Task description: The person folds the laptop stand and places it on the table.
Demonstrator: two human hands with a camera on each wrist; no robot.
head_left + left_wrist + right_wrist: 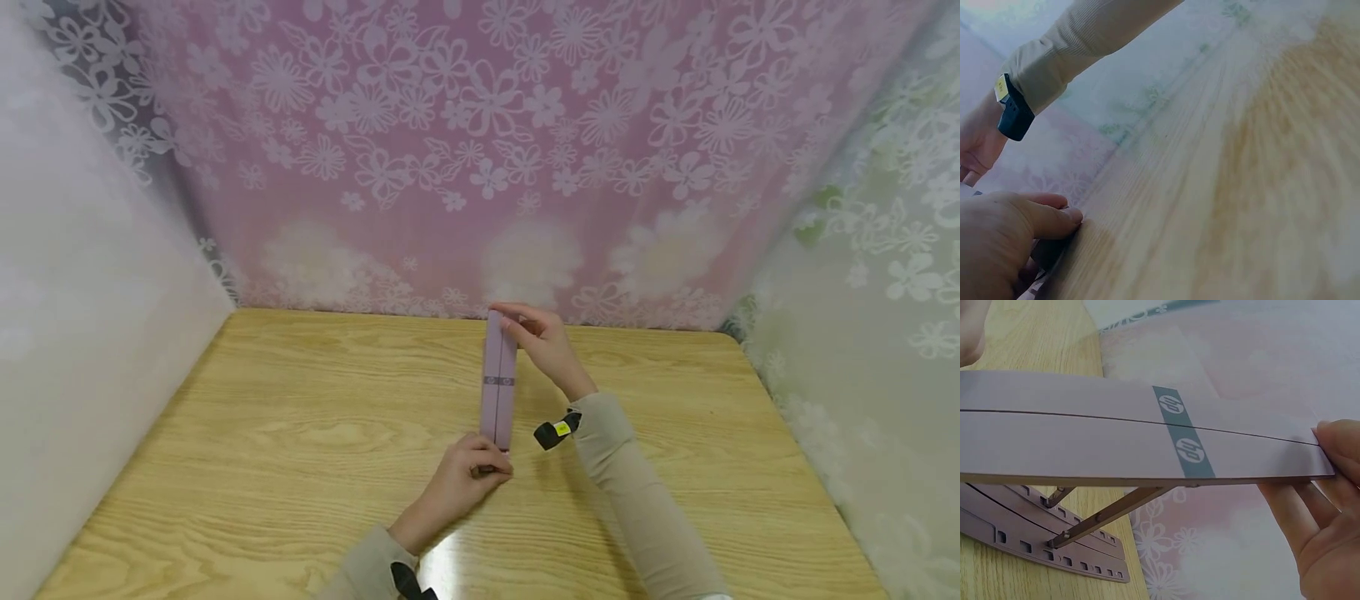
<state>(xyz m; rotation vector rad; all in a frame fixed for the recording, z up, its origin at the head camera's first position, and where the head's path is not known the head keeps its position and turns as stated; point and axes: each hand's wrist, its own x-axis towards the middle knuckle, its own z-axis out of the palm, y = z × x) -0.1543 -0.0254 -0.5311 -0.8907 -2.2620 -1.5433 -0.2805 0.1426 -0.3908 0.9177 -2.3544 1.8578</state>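
A pale purple folding laptop stand stands on the table with its long axis pointing away from me. Its two narrow halves lie side by side, crossed by a grey band with hp logos. In the right wrist view, slanted struts join the raised top to the slotted base. My right hand pinches the far end of the top between thumb and fingers. At the near end, my left hand grips the stand with curled fingers. A dark part shows under the left fingers; its shape is mostly hidden.
The wood-grain table has a back edge close behind the right hand. A pink floral curtain hangs behind it, with pale floral sheets at both sides. Black straps circle both wrists.
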